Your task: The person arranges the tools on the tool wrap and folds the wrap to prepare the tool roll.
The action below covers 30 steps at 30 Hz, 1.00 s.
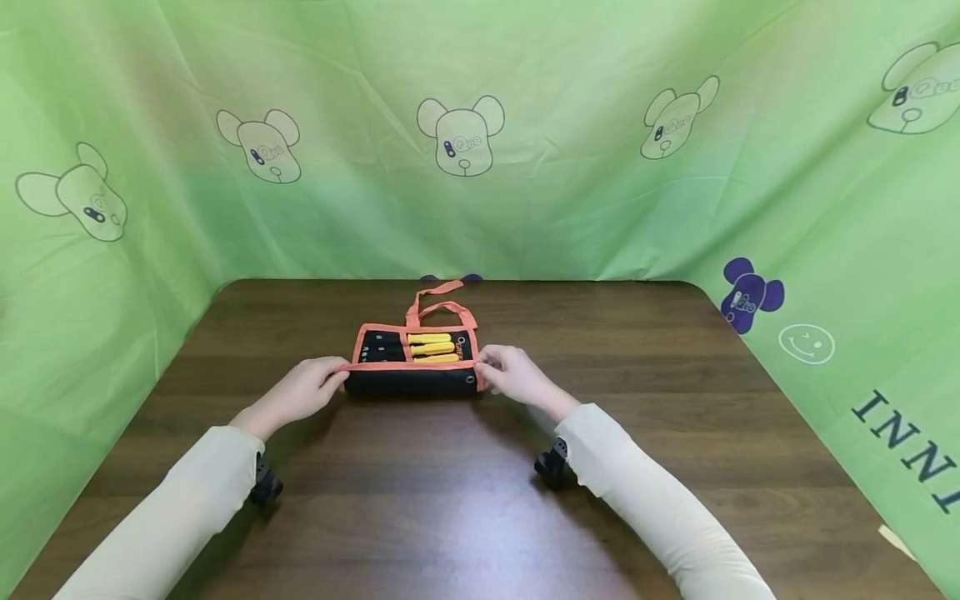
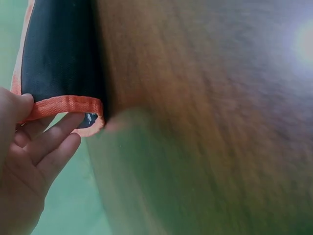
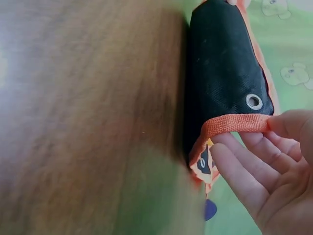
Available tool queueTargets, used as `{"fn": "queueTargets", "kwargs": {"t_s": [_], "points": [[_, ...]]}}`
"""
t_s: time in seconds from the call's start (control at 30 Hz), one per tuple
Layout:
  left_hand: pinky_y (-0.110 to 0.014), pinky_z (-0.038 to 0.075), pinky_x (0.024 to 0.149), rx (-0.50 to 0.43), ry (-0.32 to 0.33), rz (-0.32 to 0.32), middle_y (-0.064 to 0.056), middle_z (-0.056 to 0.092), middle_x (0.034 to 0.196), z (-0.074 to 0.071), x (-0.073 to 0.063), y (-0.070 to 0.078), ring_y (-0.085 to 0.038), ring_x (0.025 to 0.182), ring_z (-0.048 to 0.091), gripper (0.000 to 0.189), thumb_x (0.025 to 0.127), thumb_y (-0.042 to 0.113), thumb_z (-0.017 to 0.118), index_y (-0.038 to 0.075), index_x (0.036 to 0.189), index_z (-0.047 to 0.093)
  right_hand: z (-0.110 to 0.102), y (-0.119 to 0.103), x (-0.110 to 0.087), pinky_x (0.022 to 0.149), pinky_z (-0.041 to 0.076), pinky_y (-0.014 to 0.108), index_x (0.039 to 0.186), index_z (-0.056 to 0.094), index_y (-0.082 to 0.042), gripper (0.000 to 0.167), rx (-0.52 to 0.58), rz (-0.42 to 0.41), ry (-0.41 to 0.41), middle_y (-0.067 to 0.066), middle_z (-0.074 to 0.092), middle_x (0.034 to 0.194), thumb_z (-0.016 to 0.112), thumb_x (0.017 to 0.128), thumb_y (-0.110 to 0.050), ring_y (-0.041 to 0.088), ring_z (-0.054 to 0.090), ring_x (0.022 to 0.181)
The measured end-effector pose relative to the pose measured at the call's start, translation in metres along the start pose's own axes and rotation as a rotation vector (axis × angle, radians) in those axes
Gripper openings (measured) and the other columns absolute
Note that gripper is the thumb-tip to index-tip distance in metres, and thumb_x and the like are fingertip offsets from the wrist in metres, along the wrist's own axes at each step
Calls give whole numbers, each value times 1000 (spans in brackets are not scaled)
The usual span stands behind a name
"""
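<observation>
A black fabric tool roll (image 1: pixel 411 382) with orange edging lies on the table, its near side folded up and over. Yellow-handled tools (image 1: pixel 432 348) show in its pockets beyond the fold. My left hand (image 1: pixel 306 387) pinches the fold's orange edge at the left corner, thumb on top and fingers beneath, as the left wrist view shows. At the right corner my right hand (image 1: pixel 519 379) pinches the same edge near a metal eyelet (image 3: pixel 254 102). The curled fold stands hollow at both ends. What lies inside it is mostly hidden.
An orange strap (image 1: pixel 448 307) trails from the roll's far side toward the back of the brown wooden table (image 1: pixel 480 517). A green printed cloth (image 1: pixel 480 225) hangs round the back and sides.
</observation>
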<state>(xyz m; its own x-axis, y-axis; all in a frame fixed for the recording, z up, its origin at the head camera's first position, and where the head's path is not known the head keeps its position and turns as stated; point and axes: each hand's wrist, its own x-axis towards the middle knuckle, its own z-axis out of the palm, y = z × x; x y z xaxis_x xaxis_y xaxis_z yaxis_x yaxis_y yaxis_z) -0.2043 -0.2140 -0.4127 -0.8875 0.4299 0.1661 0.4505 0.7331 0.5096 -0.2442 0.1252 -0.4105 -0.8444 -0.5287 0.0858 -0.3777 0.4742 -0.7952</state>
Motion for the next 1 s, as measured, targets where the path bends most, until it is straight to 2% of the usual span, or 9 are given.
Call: {"fn": "queueTargets", "kwargs": {"t_s": [0.2,0.37,0.47,0.63,0.77,0.9,1.0], "points": [[-32,37,57,-44,43,-82,-1,52,67,-1,11,-2,-16,57,43,14,96,12,49,6,97,61,0,4,15,53,53,33,94,57,1,8,106,110,30,8,59,69,53,93,-6,19,60,59],[-32,35,55,-60,74,-135,-1,46,61,0,18,-2,-17,54,39,19,96,13,48,3,107,60,1,10,24,50,53,36,104,55,-4,12,124,135,50,9,59,70,52,93,-2,20,59,55],[-33,36,57,-50,112,-141,-3,50,65,2,21,-2,-18,56,42,23,95,12,50,1,115,57,1,11,27,48,52,37,107,57,-6,17,100,112,59,8,58,69,52,92,-1,18,56,54],[-33,36,53,-63,149,-153,-6,51,69,8,26,-5,-19,54,43,32,95,10,51,6,125,44,2,14,31,47,50,35,108,67,-9,23,68,94,66,5,57,74,51,93,-1,15,49,49],[-35,37,55,-53,181,-126,-10,53,75,14,30,-6,-21,55,43,23,94,6,52,7,116,47,3,18,33,45,47,30,110,69,-13,28,-11,86,72,6,58,84,50,94,-2,12,43,43],[-39,42,66,-24,221,-87,-13,60,91,18,30,-6,-25,70,51,13,92,4,54,6,105,54,5,22,36,42,39,26,111,69,-13,29,-127,26,79,10,61,99,50,94,-1,11,37,39],[-42,44,74,-23,221,-90,-13,62,98,18,30,-6,-27,82,55,12,92,4,54,5,103,59,7,25,39,49,39,25,110,70,-12,27,-196,-12,83,8,63,106,50,94,-2,11,40,47]]}}
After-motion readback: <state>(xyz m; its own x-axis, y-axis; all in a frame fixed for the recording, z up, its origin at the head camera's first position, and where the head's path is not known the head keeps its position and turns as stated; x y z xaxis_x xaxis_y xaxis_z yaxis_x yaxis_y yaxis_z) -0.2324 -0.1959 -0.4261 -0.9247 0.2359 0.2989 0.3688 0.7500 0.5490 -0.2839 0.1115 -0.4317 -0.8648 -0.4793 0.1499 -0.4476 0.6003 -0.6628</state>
